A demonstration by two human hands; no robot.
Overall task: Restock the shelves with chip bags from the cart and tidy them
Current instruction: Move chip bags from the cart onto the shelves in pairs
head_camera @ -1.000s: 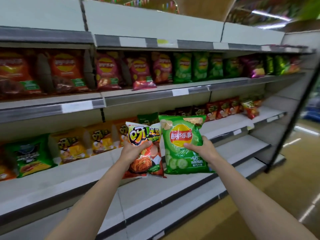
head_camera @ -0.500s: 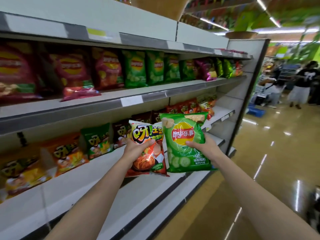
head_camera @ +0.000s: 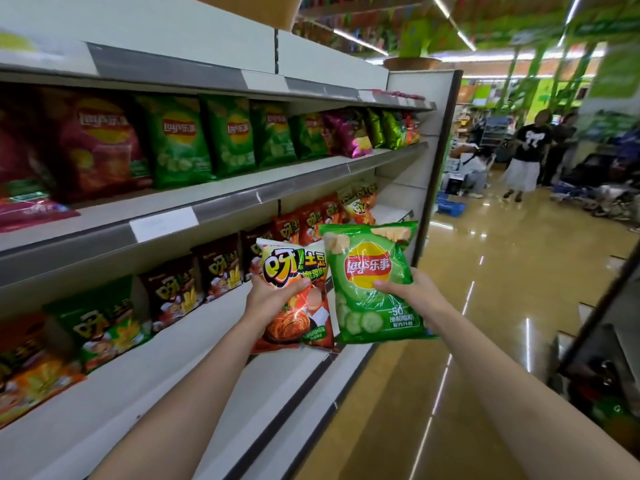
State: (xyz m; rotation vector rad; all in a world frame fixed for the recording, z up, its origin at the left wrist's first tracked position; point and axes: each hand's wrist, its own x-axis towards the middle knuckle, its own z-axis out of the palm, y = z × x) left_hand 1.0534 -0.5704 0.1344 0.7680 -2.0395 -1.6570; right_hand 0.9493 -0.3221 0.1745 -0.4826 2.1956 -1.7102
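Note:
My left hand (head_camera: pixel 273 299) grips a red and orange chip bag (head_camera: pixel 298 327) with a yellow logo, held upright in front of the middle shelf (head_camera: pixel 104 393). Beside it, my right hand (head_camera: pixel 408 292) grips a green Lay's cucumber chip bag (head_camera: pixel 367 271), thumb across its front. The two bags touch edge to edge. The upper shelf (head_camera: pixel 221 199) holds a row of red, green and purple Lay's bags (head_camera: pixel 176 140). Brown, green and orange bags (head_camera: pixel 173 292) stand along the middle shelf.
The shelf unit ends at a white end panel (head_camera: pixel 436 140) to the right. Beyond it, a shiny floor aisle (head_camera: pixel 485 306) opens, with people (head_camera: pixel 526 154) standing and crouching far off. A dark cart edge (head_camera: pixel 595 341) shows at the right.
The view has swung right along the shelves toward the aisle end. Both hands keep hold of their bags, still side by side.

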